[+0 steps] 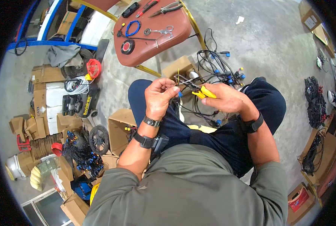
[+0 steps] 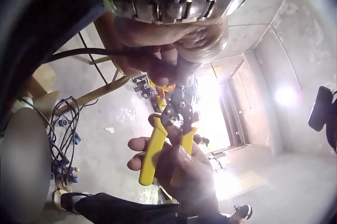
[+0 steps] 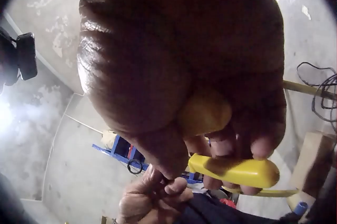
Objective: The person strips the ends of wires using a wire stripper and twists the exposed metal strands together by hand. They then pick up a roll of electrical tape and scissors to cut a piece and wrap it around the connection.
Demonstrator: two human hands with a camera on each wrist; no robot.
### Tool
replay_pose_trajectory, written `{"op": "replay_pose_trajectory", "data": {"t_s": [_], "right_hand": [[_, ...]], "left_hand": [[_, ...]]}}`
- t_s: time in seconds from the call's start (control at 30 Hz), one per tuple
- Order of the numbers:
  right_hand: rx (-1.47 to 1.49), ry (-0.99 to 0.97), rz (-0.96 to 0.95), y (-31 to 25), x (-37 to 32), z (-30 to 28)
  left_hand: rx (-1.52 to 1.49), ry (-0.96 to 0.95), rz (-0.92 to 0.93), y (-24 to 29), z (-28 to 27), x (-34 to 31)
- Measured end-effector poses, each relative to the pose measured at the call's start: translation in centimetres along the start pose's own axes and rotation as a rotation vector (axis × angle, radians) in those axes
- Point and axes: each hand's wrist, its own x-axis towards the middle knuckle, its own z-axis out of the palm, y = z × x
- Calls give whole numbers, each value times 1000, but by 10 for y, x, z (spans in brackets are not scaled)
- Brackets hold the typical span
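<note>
My left hand pinches a dark cable between thumb and fingers. Thin wire ends, one of them yellow, stick up past the fingertips. Facing it, my right hand grips wire strippers by their yellow handles. In the left wrist view the strippers' dark metal head points at the left fingertips, with the handles spread apart. The right wrist view shows the fingers curled around one yellow handle; the palm hides much of the tool, and the left hand is close beyond.
A brown chair seat ahead carries pliers, scissors, black tape and a blue wire coil. Black cables with blue connectors lie on the floor by a cardboard box. Boxes and cable piles crowd the left.
</note>
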Motion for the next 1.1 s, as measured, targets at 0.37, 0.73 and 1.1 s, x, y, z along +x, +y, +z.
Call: {"op": "replay_pose_trajectory", "data": {"t_s": [0.37,0.73,1.1], "right_hand": [[-20,5,-19,-2,-3,0],[6,-5,-13,-2,-3,1],[19,14,-26,5,0,5]], "left_hand": [[69,-28,7,-1,-2,-2],[68,-44,-14,2,1,-2],[71,-79,-19,-1,1,-3]]}}
